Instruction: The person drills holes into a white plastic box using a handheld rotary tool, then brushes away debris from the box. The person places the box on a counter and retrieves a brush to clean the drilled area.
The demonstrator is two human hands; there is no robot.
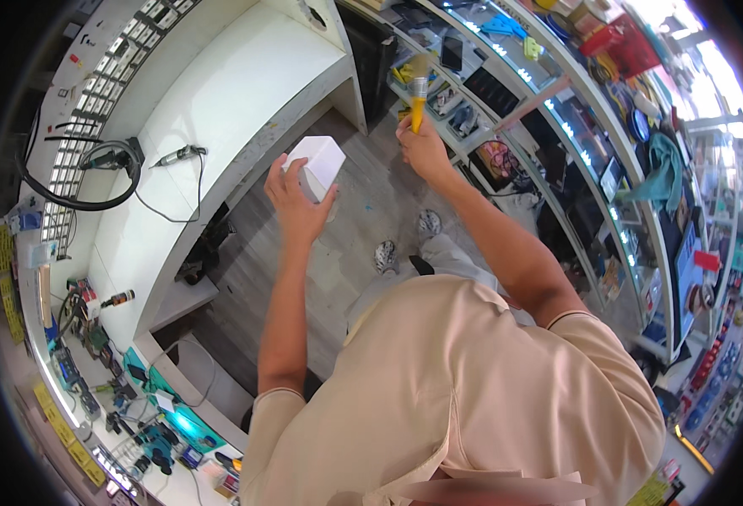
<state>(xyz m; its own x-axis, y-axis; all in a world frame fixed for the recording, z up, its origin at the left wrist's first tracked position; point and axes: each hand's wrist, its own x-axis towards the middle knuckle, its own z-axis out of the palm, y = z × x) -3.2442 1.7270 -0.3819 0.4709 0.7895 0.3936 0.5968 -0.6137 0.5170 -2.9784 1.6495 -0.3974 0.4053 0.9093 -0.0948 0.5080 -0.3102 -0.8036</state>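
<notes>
left hand (297,202) gripping white box (321,163) | right hand (422,148) closed round brush (419,94), bristles up, away from box | brushing not started yet

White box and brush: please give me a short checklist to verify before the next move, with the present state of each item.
1. Left hand grips the white box: ok.
2. Right hand holds the yellow-handled brush: ok.
3. Bristles pointing away from the body: ok.
4. Brush touching the box: not ok, they are apart.
5. Box surface clean: cannot tell.
6. White counter beside the left hand has bare space: ok.
</notes>
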